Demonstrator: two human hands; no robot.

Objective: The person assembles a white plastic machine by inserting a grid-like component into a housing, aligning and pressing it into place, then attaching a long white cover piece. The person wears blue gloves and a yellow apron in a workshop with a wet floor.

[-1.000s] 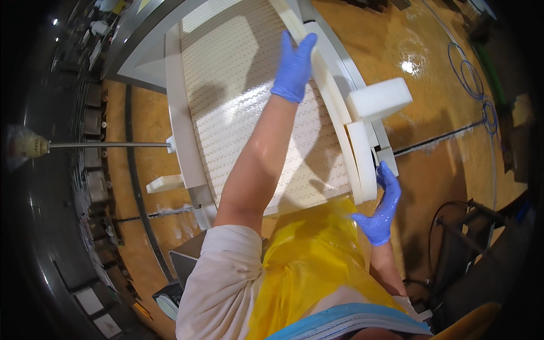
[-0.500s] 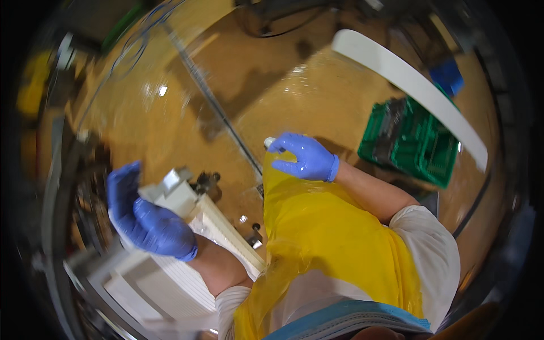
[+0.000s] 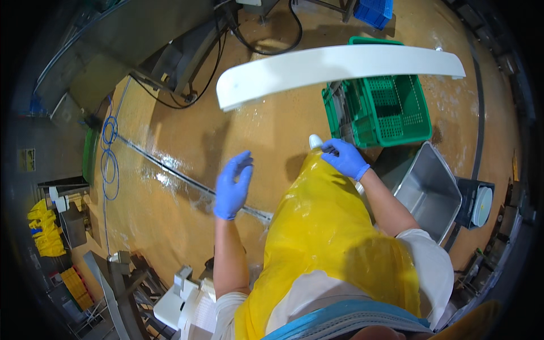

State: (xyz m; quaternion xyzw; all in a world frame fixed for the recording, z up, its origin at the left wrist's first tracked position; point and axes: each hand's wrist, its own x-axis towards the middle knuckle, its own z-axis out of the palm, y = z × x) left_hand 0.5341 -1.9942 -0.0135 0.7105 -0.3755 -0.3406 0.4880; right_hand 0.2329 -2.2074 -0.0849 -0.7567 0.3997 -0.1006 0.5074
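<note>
Both of my hands wear blue gloves. My left hand (image 3: 233, 187) is raised over the wet floor (image 3: 192, 226), left of my yellow apron (image 3: 317, 215). Its fingers point forward, slightly bent, with the thumb apart, and nothing shows in it. In front of the apron hangs my right hand (image 3: 344, 160), its fingers loosely curled and nothing visible between them. Nearest to it are a stack of green plastic crates (image 3: 399, 124) and a metal tub (image 3: 433, 187). The tip of a white boot (image 3: 315, 141) shows just left of its fingers.
A long white curved bar (image 3: 340, 63) spans the view ahead, partly hiding the crates. Steel machinery (image 3: 130, 39) stands at far left, with a black cable and a coiled blue hose (image 3: 110, 161) nearby. A blue crate (image 3: 374, 12) lies far ahead. White equipment (image 3: 184, 306) is at lower left.
The view has swung to the right, bringing the metal tub into sight. My left hand has moved away from over the white equipment, toward the middle. My right hand stays before the apron.
</note>
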